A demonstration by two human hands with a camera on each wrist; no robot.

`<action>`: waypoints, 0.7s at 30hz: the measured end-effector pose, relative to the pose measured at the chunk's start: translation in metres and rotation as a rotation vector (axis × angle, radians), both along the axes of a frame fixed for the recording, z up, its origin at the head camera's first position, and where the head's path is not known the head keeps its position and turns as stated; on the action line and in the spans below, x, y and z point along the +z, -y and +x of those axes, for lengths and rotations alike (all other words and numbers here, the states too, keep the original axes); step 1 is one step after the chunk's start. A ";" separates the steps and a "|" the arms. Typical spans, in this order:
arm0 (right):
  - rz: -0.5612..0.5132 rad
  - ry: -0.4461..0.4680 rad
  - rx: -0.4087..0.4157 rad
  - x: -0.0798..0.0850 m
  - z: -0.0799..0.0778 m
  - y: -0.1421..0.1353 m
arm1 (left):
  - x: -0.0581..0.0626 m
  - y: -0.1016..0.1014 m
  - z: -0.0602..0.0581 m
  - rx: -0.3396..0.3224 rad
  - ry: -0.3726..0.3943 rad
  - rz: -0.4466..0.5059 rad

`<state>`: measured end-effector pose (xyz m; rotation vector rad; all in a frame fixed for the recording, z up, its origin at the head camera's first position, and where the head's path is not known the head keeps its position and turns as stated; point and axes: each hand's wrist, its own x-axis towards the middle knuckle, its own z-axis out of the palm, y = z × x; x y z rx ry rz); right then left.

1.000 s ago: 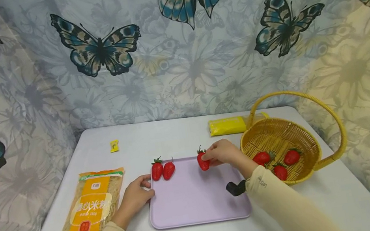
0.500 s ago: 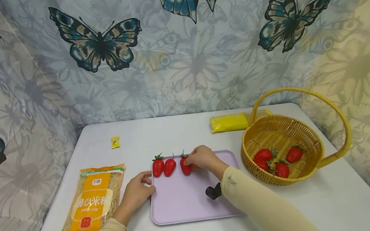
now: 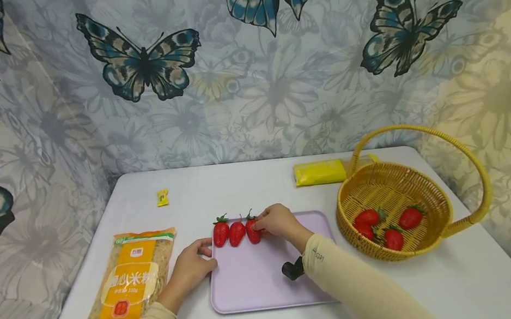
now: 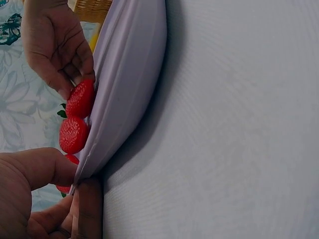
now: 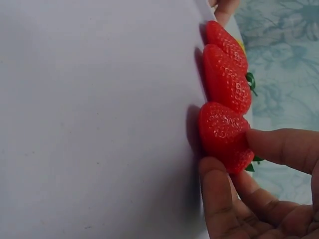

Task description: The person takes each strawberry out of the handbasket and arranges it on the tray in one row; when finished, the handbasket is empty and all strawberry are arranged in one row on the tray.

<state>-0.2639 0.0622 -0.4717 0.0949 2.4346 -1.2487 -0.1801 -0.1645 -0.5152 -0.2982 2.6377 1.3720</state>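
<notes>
Three red strawberries stand in a row along the far edge of a lilac tray (image 3: 274,283), leafy ends pointing away. The leftmost strawberry (image 3: 221,233) and the middle strawberry (image 3: 236,233) lie free. My right hand (image 3: 281,223) pinches the third strawberry (image 5: 222,130) between thumb and fingers, close beside the middle one, its lower end on the tray. At the tray's left edge, my left hand (image 3: 191,268) grips the rim, thumb on one side and fingers on the other, as the left wrist view shows.
To the right stands a yellow wicker basket (image 3: 444,203) with several strawberries inside and a tall arched handle. An orange bag of noodles (image 3: 127,283) lies at left. A yellow packet (image 3: 319,172) and a small yellow wrapped piece (image 3: 162,197) lie further back.
My right hand has carried its strawberry leftward along the tray's far edge, up to the other two. My left hand has kept its grip on the tray.
</notes>
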 end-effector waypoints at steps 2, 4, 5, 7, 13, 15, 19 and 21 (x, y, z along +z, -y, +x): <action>-0.006 -0.008 0.000 0.001 0.001 -0.001 | -0.001 0.000 0.000 0.001 -0.001 0.005; -0.005 -0.025 0.005 0.002 0.001 -0.004 | -0.001 -0.001 0.000 0.004 0.002 0.008; -0.005 -0.035 0.007 0.004 0.001 -0.006 | -0.001 -0.001 0.000 0.004 0.003 0.011; -0.016 -0.058 0.018 0.009 0.001 -0.014 | -0.001 -0.001 0.000 0.004 0.005 0.016; -0.095 -0.029 0.094 0.043 -0.003 -0.067 | -0.003 -0.002 0.000 0.001 0.004 0.012; -0.122 0.020 0.129 0.057 -0.006 -0.094 | -0.003 -0.002 0.000 -0.003 0.006 0.015; -0.169 0.110 0.160 0.079 -0.013 -0.157 | -0.002 -0.002 0.001 -0.006 0.009 0.026; -0.170 0.140 0.155 0.081 -0.015 -0.190 | -0.001 -0.002 0.001 -0.009 0.011 0.034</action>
